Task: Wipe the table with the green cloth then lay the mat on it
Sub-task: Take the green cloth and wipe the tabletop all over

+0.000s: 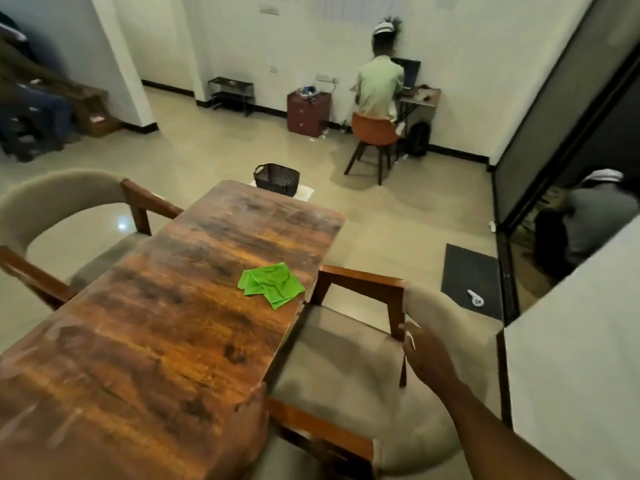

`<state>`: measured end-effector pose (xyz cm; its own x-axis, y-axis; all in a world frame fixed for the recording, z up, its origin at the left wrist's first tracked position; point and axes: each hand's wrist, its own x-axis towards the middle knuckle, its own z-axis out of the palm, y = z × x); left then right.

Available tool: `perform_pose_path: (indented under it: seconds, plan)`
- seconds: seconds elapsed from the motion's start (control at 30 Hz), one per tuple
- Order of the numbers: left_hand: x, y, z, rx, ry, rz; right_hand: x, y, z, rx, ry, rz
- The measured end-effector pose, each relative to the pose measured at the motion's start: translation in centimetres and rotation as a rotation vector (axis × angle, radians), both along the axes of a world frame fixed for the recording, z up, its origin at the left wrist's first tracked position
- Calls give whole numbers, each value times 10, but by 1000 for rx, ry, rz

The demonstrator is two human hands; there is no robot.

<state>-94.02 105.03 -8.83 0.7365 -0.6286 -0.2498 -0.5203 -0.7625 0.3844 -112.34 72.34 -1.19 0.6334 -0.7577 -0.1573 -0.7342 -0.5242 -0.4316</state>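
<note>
A long rectangular table [166, 306] of dark, streaked brown wood runs away from the viewer. A crumpled bright green cloth [272, 284] lies on it close to the right edge, about halfway along, with no hand touching it. No mat lies on the tabletop.

The person's left hand [251, 424] rests at the near right corner of the table, blurred; its grip looks relaxed over the edge, but whether the fingers curl under cannot be told. The right hand [424, 355] reaches forward with loosely spread fingers to the curved beige backrest of an armchair with a wooden frame [398, 344] drawn up at the table's right side; the grip is open and touching or nearly touching the backrest, holding nothing.

A matching beige armchair [69, 216] stands at the table's left side. Beyond the far end, a dark woven basket [277, 178] sits on the pale tiled floor. A dark rectangular floor mat [472, 285] lies by a black-framed glass door on the right, well apart from the table. A person in a pale green shirt [379, 88] sits at a small desk against the far wall.
</note>
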Motion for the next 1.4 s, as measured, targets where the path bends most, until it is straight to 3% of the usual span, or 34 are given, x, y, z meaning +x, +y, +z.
perform_pose_path:
  seconds: [0.13,0.23,0.47,0.7,1.0,1.2,1.4]
  plan:
    - [5,-48,29,-50,-32,-151,-6,-10,37,-58,-80,-38]
    - [0,-84,48,-155,-138,-205,-13,-15,58,-99,-99,-13]
    - [-45,-141,71,-302,-200,-308,-44,-23,79,-208,-106,85]
    - [-110,-194,77,-246,-245,-369,-119,-67,65,-251,-31,115]
    - [-205,-310,100,-288,-252,-269,-214,-148,30,-244,89,90]
    - [-260,-309,67,-213,-139,-185,-254,-186,7,-179,181,199]
    - [-255,-308,39,-165,-88,-77,-253,-224,7,-134,183,216]
